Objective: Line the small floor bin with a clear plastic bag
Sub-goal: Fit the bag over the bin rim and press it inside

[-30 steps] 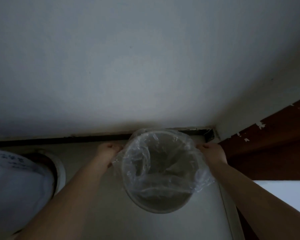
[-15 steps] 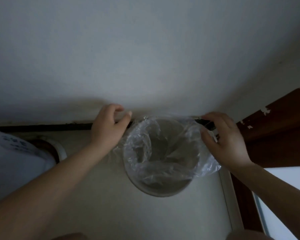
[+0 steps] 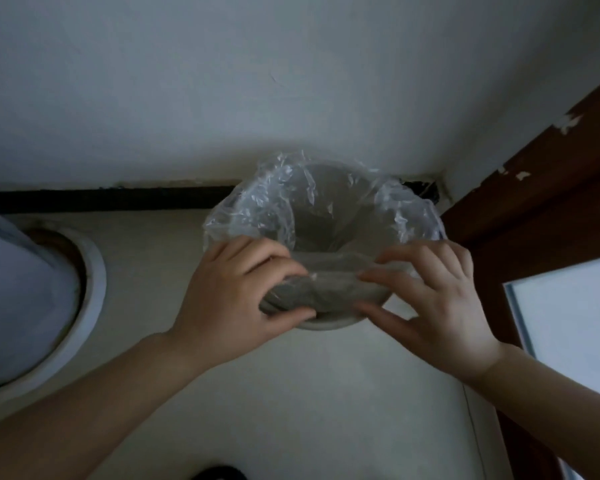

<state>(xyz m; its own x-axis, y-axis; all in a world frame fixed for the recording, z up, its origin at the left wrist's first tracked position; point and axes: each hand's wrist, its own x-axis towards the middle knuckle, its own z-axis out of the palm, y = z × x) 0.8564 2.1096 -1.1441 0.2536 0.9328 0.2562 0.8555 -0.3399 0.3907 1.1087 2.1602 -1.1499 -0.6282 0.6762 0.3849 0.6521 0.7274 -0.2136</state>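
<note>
A small round pale bin (image 3: 329, 323) stands on the floor in the corner by the wall. A clear plastic bag (image 3: 274, 199) sits inside it, its crinkled top edge standing loose above the far and side rim. My left hand (image 3: 236, 292) pinches the bag's edge at the near-left rim. My right hand (image 3: 433, 299) pinches it at the near-right rim. Between the hands the plastic is bunched and folded over the near rim. The inside bottom of the bin shows through the bag.
A white wall (image 3: 291, 81) rises right behind the bin, with a dark skirting strip (image 3: 101, 199). A large round white container (image 3: 32, 299) stands at the left. A brown wooden door frame (image 3: 534, 188) is at the right. Pale floor (image 3: 291, 410) lies in front.
Both hands have moved from the far sides of the rim to the near side. They now grip the bag's edge over the near rim. The view has dropped closer to the bin.
</note>
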